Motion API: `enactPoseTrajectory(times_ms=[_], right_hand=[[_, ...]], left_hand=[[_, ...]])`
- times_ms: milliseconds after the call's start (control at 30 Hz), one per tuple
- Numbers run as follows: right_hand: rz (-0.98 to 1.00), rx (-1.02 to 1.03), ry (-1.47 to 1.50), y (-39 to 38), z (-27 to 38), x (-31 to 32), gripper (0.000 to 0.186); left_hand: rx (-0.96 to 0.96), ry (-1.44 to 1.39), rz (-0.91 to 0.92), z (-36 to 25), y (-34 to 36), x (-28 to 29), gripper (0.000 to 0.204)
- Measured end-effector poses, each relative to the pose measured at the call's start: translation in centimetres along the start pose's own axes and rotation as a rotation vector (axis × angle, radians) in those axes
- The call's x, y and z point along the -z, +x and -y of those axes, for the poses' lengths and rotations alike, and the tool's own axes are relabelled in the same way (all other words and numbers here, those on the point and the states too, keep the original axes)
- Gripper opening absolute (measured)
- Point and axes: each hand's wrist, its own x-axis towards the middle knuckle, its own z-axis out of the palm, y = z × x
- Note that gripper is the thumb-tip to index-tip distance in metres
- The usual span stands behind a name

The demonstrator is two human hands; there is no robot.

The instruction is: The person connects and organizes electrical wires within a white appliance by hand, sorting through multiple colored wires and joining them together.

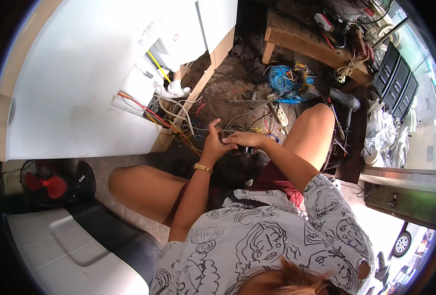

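My left hand (215,143), with a gold-coloured band (203,168) on its wrist, is raised in front of my lap, index finger pointing up and the other fingers curled. My right hand (244,139) meets it from the right, fingers closed at the left hand's palm. What they pinch between them is too small and hidden to name. Red, yellow and white wires (181,132) trail from an opening in a large white appliance panel (75,83) toward my hands. Inside that opening sit white plastic parts (174,89) and a yellow strip (159,66).
A white power strip (280,115) and a blue plastic bag (282,81) lie on the floor ahead. A wooden bench (301,42) stands behind them. To the right are a dark hair-dryer-shaped tool (346,101) and black drawers (396,81). A red-bladed fan (46,186) stands left.
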Motion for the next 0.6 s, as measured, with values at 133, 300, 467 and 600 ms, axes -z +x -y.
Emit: enactPoseTrajectory(times_ms=[133,300,467,600], right_hand=[[0.062,0.033,0.044,1.2,-1.4,0.5,0.039],[-0.062,-0.141,0.3,0.4,0.8,-0.7,0.027],[0.152,-0.241,0.666,0.2,-1.7,0.8,0.036],[0.162,-0.249,0.725,0.4,-0.6,-0.1,0.033]], left_hand=[[0.053,-0.071,-0.038,1.0,0.0,-0.1,0.068],[0.163,-0.394,-0.017,1.6,-1.4,2.8,0.034],[-0.109,0.156,0.01,-1.9,-1.6,1.3,0.025],[-0.127,0.277,-0.056,-2.1,-2.1,2.1,0.016]])
